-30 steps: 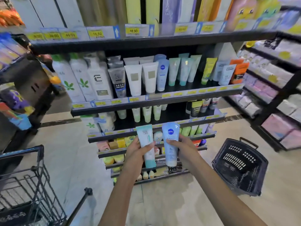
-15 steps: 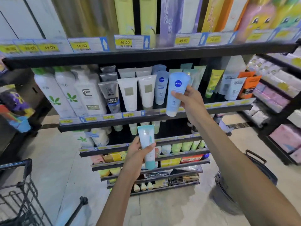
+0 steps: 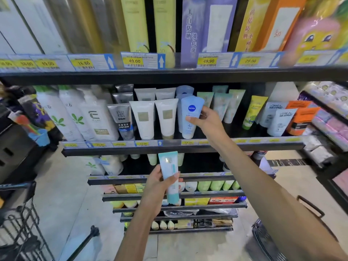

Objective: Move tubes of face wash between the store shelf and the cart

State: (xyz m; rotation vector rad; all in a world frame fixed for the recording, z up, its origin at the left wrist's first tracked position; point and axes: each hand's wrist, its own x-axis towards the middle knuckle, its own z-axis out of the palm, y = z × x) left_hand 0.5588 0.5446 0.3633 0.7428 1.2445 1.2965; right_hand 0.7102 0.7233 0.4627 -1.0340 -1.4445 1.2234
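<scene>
My right hand (image 3: 208,122) grips a pale blue Nivea tube (image 3: 190,113) that stands cap-down on the black store shelf (image 3: 244,146), right of two white tubes (image 3: 154,117). My left hand (image 3: 158,182) holds a teal-and-white tube (image 3: 169,171) upright in front of the lower shelves, thumb across its front. The black wire cart (image 3: 20,230) sits at the bottom left, only partly in view.
More tubes and bottles fill the same shelf: white pump bottles (image 3: 75,117) at left, green tubes (image 3: 224,104) and L'Oreal tubes (image 3: 280,121) at right. A black basket (image 3: 267,240) stands on the floor at lower right. Another rack (image 3: 329,125) runs along the right.
My right hand rose from beside the left and carried the Nivea tube onto the shelf, standing it beside the white tubes. My left hand stayed low with its teal tube. The view moved closer.
</scene>
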